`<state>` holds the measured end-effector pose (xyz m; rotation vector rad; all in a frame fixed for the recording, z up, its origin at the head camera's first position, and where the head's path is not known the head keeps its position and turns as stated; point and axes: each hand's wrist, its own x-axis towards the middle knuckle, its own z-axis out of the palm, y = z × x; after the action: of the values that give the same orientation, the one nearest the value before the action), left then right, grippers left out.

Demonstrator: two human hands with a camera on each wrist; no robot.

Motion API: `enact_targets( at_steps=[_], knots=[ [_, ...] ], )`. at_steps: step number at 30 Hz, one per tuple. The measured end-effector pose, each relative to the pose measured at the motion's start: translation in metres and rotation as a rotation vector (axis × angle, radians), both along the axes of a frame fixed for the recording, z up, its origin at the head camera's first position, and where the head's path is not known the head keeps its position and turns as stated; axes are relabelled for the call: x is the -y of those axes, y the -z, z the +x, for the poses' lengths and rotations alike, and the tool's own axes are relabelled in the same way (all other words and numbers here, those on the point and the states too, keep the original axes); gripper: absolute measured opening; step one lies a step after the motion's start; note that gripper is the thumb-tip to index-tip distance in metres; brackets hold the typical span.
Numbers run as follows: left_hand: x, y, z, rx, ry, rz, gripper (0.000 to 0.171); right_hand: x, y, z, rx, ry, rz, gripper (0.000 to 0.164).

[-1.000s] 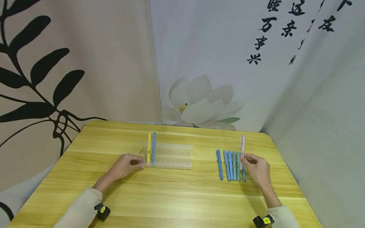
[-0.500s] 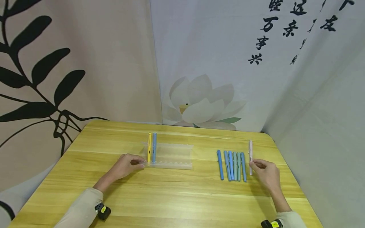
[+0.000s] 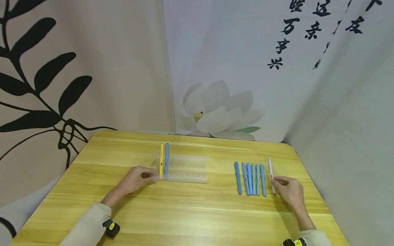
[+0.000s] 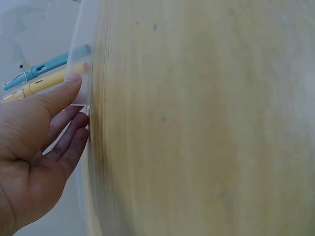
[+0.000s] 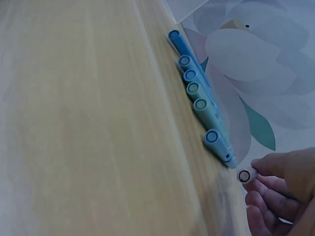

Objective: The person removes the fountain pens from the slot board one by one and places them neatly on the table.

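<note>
My right hand [image 3: 289, 191] pinches a pale pinkish-white pen [image 3: 270, 169] between thumb and fingers. The pen is slightly tilted, just right of a row of blue and green pens [image 3: 253, 179] lying side by side on the table. In the right wrist view its round end [image 5: 244, 175] faces the camera, close beside the last blue pen [image 5: 216, 145]. My left hand [image 3: 138, 178] grips the left end of a clear plastic pen rack [image 3: 187, 167], thumb over its front edge in the left wrist view. A yellow pen [image 3: 161, 160] and a blue pen [image 3: 166, 160] rest in the rack's leftmost places.
The wooden table [image 3: 191, 212] has its back edge against a curtain [image 3: 215, 68] printed with a lotus and writing. Another cloth [image 3: 354, 119] hangs along the right side. The leftmost blue pen [image 3: 237, 177] lies a little apart from the row.
My right hand has carried the pale pen from above the row to its right side, then lower and nearer to me, with the pen tilting. The left hand and the rack stay put.
</note>
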<state>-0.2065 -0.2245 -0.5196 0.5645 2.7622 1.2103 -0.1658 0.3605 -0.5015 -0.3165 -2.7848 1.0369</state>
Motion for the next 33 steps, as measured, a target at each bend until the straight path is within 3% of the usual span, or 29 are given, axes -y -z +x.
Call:
enact_targets(
  at_steps=[13,33],
  knots=[
    [-0.001,-0.002,0.001,0.002,-0.004,-0.005,0.022,-0.004,0.011,-0.002,0.043,-0.015,0.023,0.034],
    [0.000,-0.001,0.001,-0.003,-0.004,-0.003,0.022,-0.002,0.009,-0.002,0.059,-0.023,0.081,0.032]
  ],
)
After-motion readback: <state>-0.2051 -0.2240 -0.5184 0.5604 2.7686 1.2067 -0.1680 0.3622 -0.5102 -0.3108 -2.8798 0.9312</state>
